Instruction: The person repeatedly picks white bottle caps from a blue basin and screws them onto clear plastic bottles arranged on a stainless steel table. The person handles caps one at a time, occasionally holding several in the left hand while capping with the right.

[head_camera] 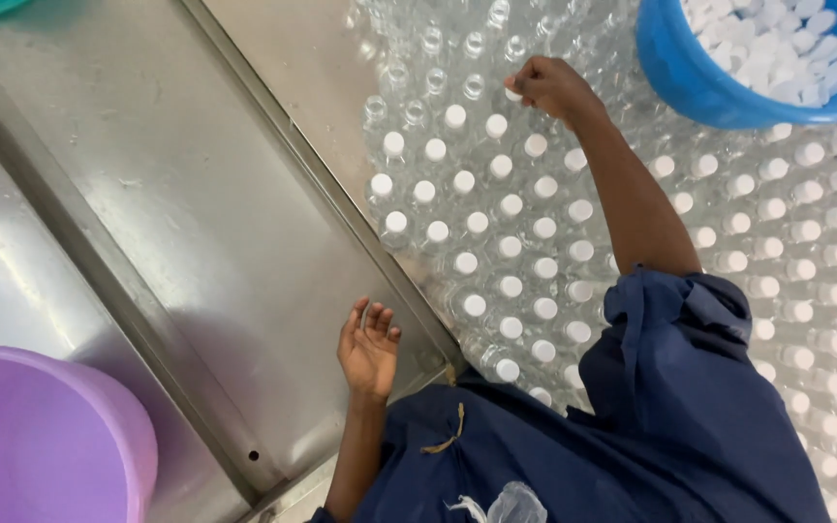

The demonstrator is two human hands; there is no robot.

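Right hand: right hand (552, 87) reaches out over the packed bottles, fingers pinched together on a small white cap (513, 94), which sits at the mouth of an uncapped bottle at the edge of the capped rows.
Left hand: left hand (368, 347) lies near the body, palm up, fingers loosely curled and apart, holding nothing; it rests by the raised steel edge (341, 208) that borders the bottles.
Capped bottles: clear plastic bottles with white caps (511, 247) stand close together in rows, filling the bench from the steel edge across to the right side of the view.
Uncapped bottles: open clear bottles (433, 44) stand beyond the capped ones, at the top of the view, just past the right hand.
Blue tub: blue tub (699, 82) at top right sits among the bottles and holds a heap of loose white caps (777, 44); it is near the right hand, not touching it.
Steel surface: bare sloping steel panel (176, 223) runs to the left of the bottles.
Purple tub: purple tub (46, 436) sits at lower left, well apart from both hands.
Clothing: dark blue gown (651, 426) covers the body, its sleeve pushed up above the right elbow.
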